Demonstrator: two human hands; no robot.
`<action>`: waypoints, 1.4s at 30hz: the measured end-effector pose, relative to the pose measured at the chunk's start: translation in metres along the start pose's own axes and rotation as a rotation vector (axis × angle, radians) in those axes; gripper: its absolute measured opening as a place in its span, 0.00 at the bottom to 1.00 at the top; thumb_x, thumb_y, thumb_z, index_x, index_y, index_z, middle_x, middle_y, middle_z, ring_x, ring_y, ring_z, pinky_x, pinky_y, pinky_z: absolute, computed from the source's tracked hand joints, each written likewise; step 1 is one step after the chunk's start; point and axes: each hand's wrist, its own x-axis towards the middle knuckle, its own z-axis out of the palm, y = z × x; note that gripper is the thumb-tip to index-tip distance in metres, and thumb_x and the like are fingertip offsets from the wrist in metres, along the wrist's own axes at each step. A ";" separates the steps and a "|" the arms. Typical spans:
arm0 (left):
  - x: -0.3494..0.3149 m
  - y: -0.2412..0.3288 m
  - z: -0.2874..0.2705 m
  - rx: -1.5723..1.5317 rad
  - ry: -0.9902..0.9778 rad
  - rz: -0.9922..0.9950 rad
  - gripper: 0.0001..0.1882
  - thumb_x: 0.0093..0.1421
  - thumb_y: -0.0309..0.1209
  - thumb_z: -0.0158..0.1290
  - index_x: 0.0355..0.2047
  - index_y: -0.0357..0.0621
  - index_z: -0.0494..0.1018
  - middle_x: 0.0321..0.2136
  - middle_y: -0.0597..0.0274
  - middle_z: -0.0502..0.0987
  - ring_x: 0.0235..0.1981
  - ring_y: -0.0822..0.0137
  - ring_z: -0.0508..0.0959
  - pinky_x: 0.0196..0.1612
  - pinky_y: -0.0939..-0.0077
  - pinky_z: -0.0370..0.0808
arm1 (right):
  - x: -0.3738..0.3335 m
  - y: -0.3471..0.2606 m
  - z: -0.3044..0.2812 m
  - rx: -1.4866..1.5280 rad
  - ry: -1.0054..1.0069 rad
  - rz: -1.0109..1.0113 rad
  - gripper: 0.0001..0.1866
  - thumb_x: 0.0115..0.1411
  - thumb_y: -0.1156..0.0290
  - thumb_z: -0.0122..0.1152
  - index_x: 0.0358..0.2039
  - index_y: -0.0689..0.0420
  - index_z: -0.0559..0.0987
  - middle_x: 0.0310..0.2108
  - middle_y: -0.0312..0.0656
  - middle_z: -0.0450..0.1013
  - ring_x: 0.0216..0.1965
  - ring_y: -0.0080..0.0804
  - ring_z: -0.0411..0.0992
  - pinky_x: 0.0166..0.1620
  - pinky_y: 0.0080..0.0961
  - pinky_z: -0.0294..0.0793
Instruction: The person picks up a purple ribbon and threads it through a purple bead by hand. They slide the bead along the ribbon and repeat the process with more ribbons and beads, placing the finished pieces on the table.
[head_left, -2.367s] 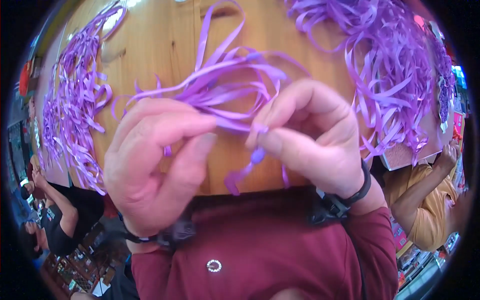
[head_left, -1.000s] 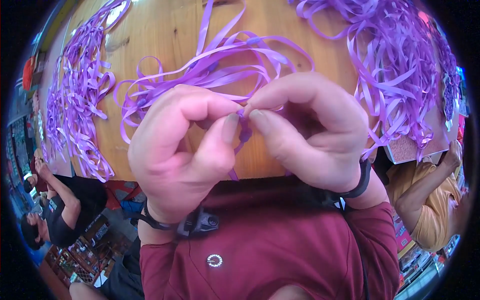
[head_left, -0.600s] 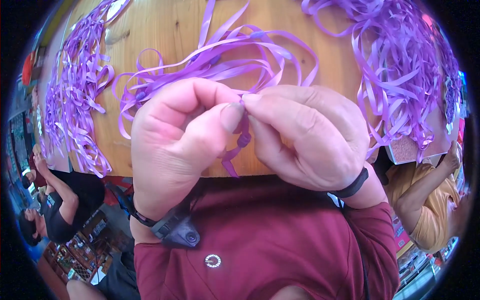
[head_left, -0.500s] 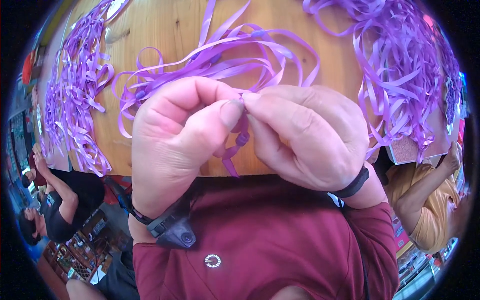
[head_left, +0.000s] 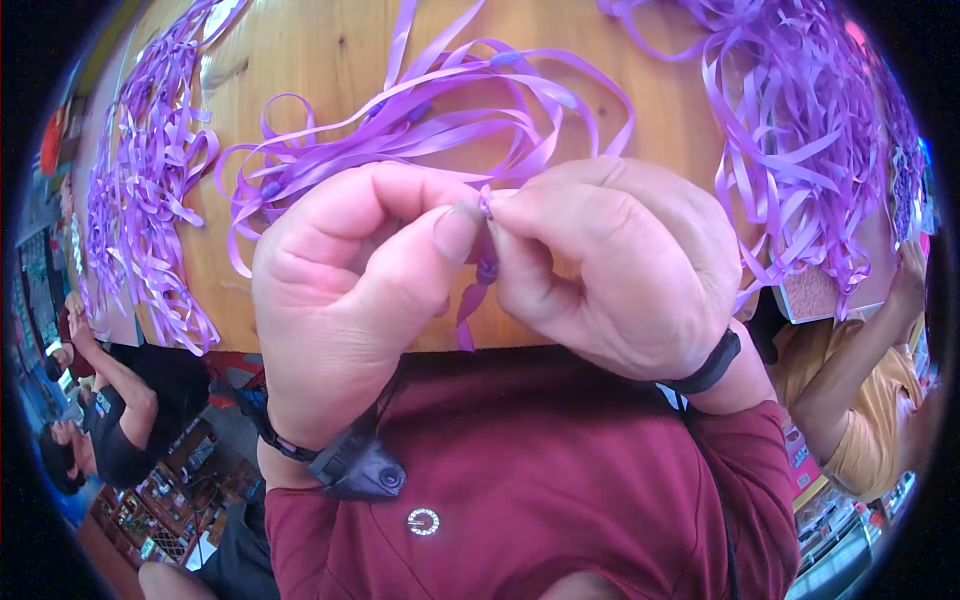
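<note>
Between my fingertips a purple ribbon (head_left: 486, 205) is pinched, with a small twist or loop showing at the pinch. Its tail hangs down below, passing through a small purple bead-like piece (head_left: 487, 270) before a loose end. My left hand (head_left: 350, 270) closes thumb and index finger on the ribbon from one side. From the other side my right hand (head_left: 630, 265) pinches it too, its fingertips almost touching the left ones. Just beyond both hands lie looped purple ribbons (head_left: 430, 130) with several purple bead-like pieces on them. My fingers hide part of the held ribbon.
A wooden table (head_left: 300, 60) lies under everything. One heap of purple ribbons (head_left: 155, 190) hangs along its left side, a larger ribbon heap (head_left: 800, 140) on the right. One person (head_left: 110, 410) sits at left, another person in yellow (head_left: 850, 410) at right.
Both hands have shifted slightly, the left a little leftward. More of the pinched ribbon shows between the fingertips, and its hanging tail has swung a bit.
</note>
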 end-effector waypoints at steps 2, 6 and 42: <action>-0.001 0.001 -0.001 0.018 -0.021 0.030 0.06 0.55 0.26 0.49 0.31 0.36 0.70 0.24 0.67 0.72 0.20 0.81 0.66 0.22 0.90 0.61 | 0.000 0.000 0.000 0.026 -0.006 0.008 0.10 0.40 0.82 0.62 0.26 0.58 0.75 0.18 0.39 0.70 0.18 0.31 0.71 0.21 0.22 0.71; 0.002 -0.001 -0.003 0.322 -0.026 0.349 0.03 0.53 0.20 0.48 0.29 0.34 0.70 0.26 0.64 0.72 0.23 0.78 0.69 0.26 0.88 0.65 | 0.001 -0.003 0.002 0.103 0.024 0.098 0.10 0.40 0.82 0.61 0.26 0.58 0.74 0.17 0.39 0.70 0.18 0.31 0.71 0.21 0.21 0.69; 0.004 -0.011 -0.001 0.555 0.056 0.665 0.04 0.48 0.16 0.50 0.25 0.35 0.70 0.25 0.61 0.72 0.26 0.73 0.70 0.31 0.81 0.68 | 0.008 -0.012 -0.007 0.263 -0.074 0.352 0.06 0.42 0.81 0.61 0.24 0.60 0.75 0.19 0.35 0.70 0.19 0.18 0.67 0.21 0.14 0.64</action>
